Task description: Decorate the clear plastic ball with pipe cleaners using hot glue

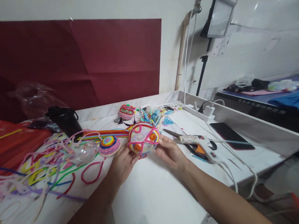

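A clear ball decorated with pipe cleaners [144, 137] is held up over the table between both my hands. Pink strips cross its front, with orange round pieces among them and a rainbow band along its edge. My left hand [122, 163] grips it from the lower left, fingers curled against it. On the right side my right hand [170, 151] has its thumb and fingers closed on the same ball. Just left of it lies a pink dome with rainbow rings [109, 145]. A clear plastic half-ball [84, 152] rests farther left.
Loose pipe cleaners [43, 170] spread over the left side by a black cup [64, 121]. A finished-looking pink ball [127, 112] stands behind. To the right are scissors [173, 133], a white glue gun [205, 147] with its cable, and a black phone [231, 135].
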`<state>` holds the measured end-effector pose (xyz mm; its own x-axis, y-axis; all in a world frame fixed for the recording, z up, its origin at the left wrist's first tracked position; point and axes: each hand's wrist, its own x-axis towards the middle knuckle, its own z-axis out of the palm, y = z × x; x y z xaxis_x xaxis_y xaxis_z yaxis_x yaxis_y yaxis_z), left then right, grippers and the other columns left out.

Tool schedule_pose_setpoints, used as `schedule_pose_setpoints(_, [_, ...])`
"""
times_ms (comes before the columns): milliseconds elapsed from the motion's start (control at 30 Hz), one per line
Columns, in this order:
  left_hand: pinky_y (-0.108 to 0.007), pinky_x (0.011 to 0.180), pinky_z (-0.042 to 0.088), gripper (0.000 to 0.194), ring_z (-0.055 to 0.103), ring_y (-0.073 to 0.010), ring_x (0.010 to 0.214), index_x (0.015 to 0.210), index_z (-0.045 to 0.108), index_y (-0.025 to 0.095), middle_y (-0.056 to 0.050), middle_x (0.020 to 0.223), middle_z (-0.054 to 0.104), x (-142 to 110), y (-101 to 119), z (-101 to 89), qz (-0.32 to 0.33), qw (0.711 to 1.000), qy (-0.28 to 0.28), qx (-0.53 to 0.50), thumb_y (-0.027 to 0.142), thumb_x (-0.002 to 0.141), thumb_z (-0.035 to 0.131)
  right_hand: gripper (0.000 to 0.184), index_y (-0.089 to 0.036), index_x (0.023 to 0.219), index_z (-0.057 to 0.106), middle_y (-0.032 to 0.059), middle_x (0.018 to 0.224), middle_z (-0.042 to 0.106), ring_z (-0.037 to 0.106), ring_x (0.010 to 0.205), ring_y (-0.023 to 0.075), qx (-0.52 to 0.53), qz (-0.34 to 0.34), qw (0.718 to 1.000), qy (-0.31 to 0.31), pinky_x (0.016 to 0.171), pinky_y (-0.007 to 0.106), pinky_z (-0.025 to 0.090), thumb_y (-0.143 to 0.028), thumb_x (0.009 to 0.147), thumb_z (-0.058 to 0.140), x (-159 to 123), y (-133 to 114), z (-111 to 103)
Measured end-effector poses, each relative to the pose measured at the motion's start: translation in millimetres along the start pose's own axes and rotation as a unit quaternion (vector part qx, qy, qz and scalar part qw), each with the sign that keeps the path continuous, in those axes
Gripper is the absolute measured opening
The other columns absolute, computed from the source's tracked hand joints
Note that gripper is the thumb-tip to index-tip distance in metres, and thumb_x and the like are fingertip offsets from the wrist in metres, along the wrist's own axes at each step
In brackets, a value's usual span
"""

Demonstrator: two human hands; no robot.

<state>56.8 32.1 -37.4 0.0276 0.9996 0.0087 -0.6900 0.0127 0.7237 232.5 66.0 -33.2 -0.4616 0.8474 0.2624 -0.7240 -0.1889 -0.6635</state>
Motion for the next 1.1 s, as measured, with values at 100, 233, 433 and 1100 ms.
schedule_pose_setpoints(100, [-0.019,0.046,0.034,0.011,0.051,-0.0095,0.058,0.073,0.062,0.015,0.0,0.068,0.059,0,0,-0.4,-0.003,1.0,0.0,0.0,0.014,0.083,0.065,0.031,-0.021,0.101,0.067,0.0045,0.089,0.075,0.069,0.093,0.0228,0.01,0.001,1.0,0.007,0.085,0.038,0.055,-0.022,0.071,0.075,0,1,-2])
schedule_pose_setpoints(233, [-0.02,0.047,0.036,0.008,0.053,-0.0095,0.057,0.077,0.063,0.014,-0.001,0.068,0.06,-1,0,-0.7,-0.011,1.0,-0.003,-0.01,0.017,0.084,0.066,0.033,-0.021,0.102,0.066,0.0042,0.089,0.076,0.069,0.086,0.0218,0.03,0.006,0.999,0.019,0.085,0.039,0.056,-0.019,0.07,0.075,2,2,-2])
schedule_pose_setpoints(433, [-0.021,0.051,0.042,0.008,0.059,-0.0117,0.061,0.081,0.063,0.014,-0.003,0.071,0.064,-2,2,2.9,-0.021,0.999,-0.001,-0.042,0.02,0.086,0.064,0.025,-0.02,0.093,0.068,0.003,0.084,0.075,0.069,0.08,0.0195,0.067,-0.002,0.995,0.068,0.084,0.037,0.058,-0.013,0.07,0.072,6,4,-1])
schedule_pose_setpoints(1100, [-0.024,0.069,0.048,0.021,0.064,-0.0166,0.087,0.103,0.07,0.018,-0.007,0.097,0.071,3,27,7.5,0.057,0.984,0.075,0.148,0.026,0.084,0.066,0.01,-0.016,0.086,0.067,0.0065,0.08,0.076,0.072,0.076,0.0207,0.037,0.02,0.997,0.059,0.08,0.04,0.059,-0.015,0.076,0.07,-2,-9,6])
